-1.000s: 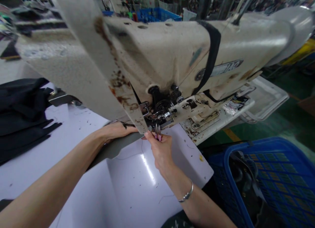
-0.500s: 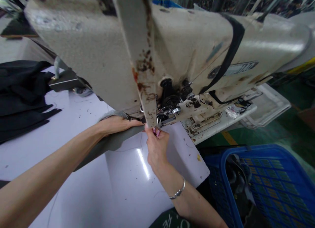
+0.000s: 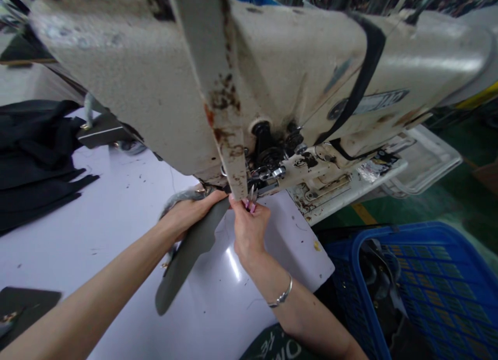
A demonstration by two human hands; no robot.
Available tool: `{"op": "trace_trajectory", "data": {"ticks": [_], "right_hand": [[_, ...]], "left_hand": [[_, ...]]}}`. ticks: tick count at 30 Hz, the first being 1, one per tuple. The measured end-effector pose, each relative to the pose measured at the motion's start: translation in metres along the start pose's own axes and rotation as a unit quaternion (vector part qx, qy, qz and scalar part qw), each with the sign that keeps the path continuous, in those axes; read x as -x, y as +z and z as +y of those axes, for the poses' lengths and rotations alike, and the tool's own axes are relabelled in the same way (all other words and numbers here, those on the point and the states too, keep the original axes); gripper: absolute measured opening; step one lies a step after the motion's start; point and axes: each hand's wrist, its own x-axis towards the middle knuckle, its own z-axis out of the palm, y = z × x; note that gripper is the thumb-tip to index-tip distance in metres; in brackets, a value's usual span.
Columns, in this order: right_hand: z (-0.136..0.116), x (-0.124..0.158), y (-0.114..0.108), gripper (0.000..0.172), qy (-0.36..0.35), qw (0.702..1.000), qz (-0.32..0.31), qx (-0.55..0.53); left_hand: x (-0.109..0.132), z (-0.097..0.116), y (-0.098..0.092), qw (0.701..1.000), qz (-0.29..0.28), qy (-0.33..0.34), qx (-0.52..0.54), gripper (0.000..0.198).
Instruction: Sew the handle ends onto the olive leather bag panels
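A dark grey flat piece of material [image 3: 187, 264], with one rounded end and a notched edge, runs under the needle area of a sewing machine [image 3: 155, 100]. My left hand [image 3: 194, 210] is closed on the piece's left side, thumb toward the needle; its other fingers are partly hidden beneath. Beside its left edge shows a bunched grey strip [image 3: 177, 196]. My right hand [image 3: 251, 227] is closed around small pink-handled scissors [image 3: 251, 199], blades pointing up. Its thumb and finger meet the piece's far end, close by the presser foot. The machine's slanted bar hides the needle.
Black cloth pieces [image 3: 35, 157] lie on the white table [image 3: 128, 308] at left. Another dark piece [image 3: 29, 303] is at the lower left. A blue basket [image 3: 431, 235] holding dark pieces stands right, below a white tray [image 3: 428, 152].
The grey piece has swung round, so its near end points down toward me. My left hand has turned with it. My right hand stays almost in place.
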Motion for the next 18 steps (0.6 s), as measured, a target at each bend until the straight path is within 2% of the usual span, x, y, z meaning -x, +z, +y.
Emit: {"op": "trace_trajectory", "data": {"ticks": [2, 3, 5, 8, 11, 15, 18], "right_hand": [[-0.005, 0.000, -0.001, 0.032, 0.005, 1.000, -0.003, -0.009], [-0.008, 0.000, -0.001, 0.031, 0.008, 1.000, -0.003, -0.018], [-0.012, -0.001, -0.003, 0.029, 0.015, 0.999, -0.002, -0.030], [-0.016, -0.002, -0.008, 0.032, 0.023, 0.999, -0.009, -0.023], [-0.017, -0.005, -0.014, 0.034, 0.031, 0.999, -0.032, -0.007], [-0.022, -0.011, -0.023, 0.019, 0.061, 0.996, -0.063, 0.001], [-0.029, -0.018, -0.033, 0.016, 0.098, 0.990, -0.097, 0.005]], "left_hand": [[0.015, 0.014, 0.011, 0.984, -0.007, -0.114, 0.140, 0.051], [0.021, 0.021, 0.016, 0.971, 0.003, -0.127, 0.204, 0.049], [0.031, 0.029, 0.028, 0.946, 0.024, -0.103, 0.306, 0.047], [0.039, 0.031, 0.045, 0.916, 0.044, -0.069, 0.394, 0.045], [0.041, 0.031, 0.058, 0.893, 0.077, -0.049, 0.440, 0.039], [0.045, 0.035, 0.073, 0.863, 0.116, -0.047, 0.489, 0.036], [0.049, 0.040, 0.086, 0.834, 0.129, -0.058, 0.533, 0.037]]}}
